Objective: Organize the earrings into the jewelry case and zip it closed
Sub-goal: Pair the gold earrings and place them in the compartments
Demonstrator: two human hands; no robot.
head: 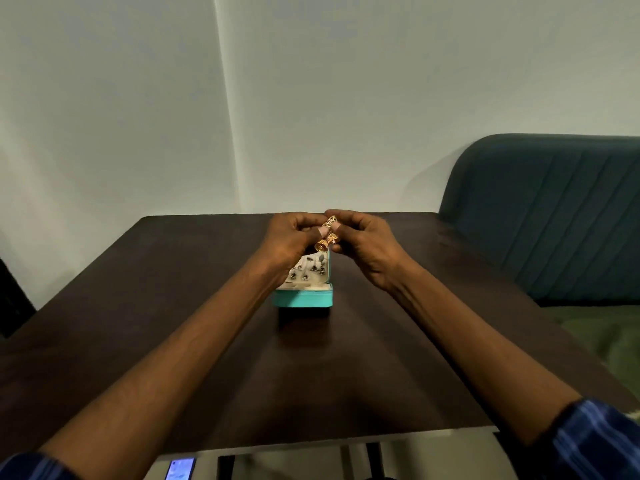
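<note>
Gold earrings held over an open jewelry case, packing partly done

At the centre of the frame, the left hand (289, 239) and right hand (365, 242) pinch a pair of gold earrings (326, 237) between curled fingers, just above the teal jewelry case (304, 298) on the dark worktop (173, 306). Several small earrings (308, 271) already sit in its pale lining. By the look of it, this pair has yet to go in, and the zip is not closed.

Left hand (289, 242) and right hand (363, 245) pinch gold earrings (327, 237) above open jewelry case (304, 297).
</note>
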